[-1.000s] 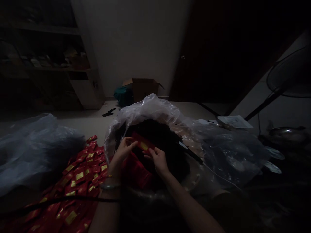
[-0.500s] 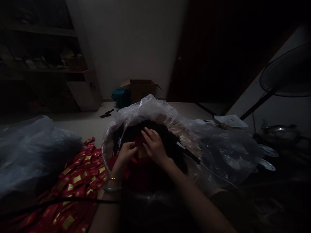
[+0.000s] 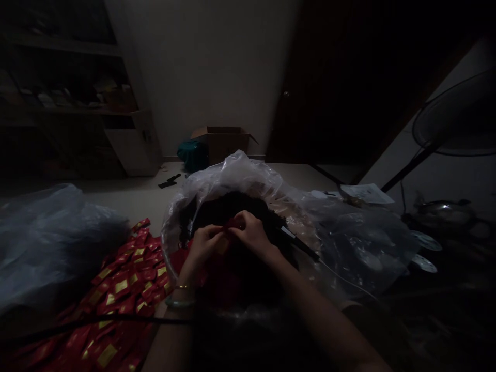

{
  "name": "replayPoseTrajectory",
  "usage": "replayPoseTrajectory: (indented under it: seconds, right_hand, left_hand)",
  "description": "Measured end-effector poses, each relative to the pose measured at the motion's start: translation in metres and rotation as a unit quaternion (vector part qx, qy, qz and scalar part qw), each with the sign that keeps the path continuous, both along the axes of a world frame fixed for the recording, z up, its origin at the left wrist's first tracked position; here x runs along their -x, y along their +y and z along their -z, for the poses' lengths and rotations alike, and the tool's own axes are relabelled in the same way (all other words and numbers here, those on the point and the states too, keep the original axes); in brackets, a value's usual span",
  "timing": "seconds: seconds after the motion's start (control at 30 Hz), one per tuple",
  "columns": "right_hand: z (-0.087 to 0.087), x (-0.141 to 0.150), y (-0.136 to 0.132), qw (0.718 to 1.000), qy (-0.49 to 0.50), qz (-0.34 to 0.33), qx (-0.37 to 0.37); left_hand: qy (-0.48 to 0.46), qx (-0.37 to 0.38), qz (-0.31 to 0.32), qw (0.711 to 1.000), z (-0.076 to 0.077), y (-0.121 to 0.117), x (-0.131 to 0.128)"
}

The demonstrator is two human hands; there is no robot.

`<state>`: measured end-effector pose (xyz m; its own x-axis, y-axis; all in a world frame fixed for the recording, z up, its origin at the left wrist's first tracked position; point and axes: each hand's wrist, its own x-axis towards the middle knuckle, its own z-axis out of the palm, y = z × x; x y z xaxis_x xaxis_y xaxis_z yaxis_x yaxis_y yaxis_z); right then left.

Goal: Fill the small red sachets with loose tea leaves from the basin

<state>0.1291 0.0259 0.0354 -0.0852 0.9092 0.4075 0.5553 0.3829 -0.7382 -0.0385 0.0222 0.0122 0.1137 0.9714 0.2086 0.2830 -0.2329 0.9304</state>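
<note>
The room is dim. My left hand (image 3: 204,245) and my right hand (image 3: 251,235) meet over a clear plastic bag (image 3: 248,173) filled with a dark loose material (image 3: 217,209). Between their fingertips they pinch a small red packet (image 3: 231,224), most of it hidden by the fingers. More red material (image 3: 219,274) lies in the bag just below my hands. My left wrist wears two bracelets.
A heap of red packets with gold labels (image 3: 124,284) lies at the lower left beside another plastic bag (image 3: 50,237). A cardboard box (image 3: 225,139) and shelves (image 3: 77,108) stand at the back. A fan (image 3: 461,116) and a metal dish (image 3: 445,212) are at the right.
A second ago the red packet was held flat and open to view between both hands. My right hand then rose over it, and now both hands pinch it close together.
</note>
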Motion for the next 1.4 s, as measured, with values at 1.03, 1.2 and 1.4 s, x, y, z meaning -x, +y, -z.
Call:
replayPoseTrajectory:
  seconds: [1.03,1.2,1.4]
  right_hand:
    - [0.007,-0.021,-0.014,0.914,0.266,-0.158,0.262]
    - [0.01,-0.023,-0.012,0.916,0.268,-0.143,0.262]
    - [0.007,-0.019,-0.019,0.877,0.281,-0.224,0.321]
  left_hand:
    - [-0.065,0.014,-0.019,0.998,-0.006,0.001,0.004]
    - [-0.012,-0.046,-0.062,0.997,-0.006,0.003,-0.001]
    - [0.013,-0.058,-0.067,0.996,0.0,0.004,-0.008]
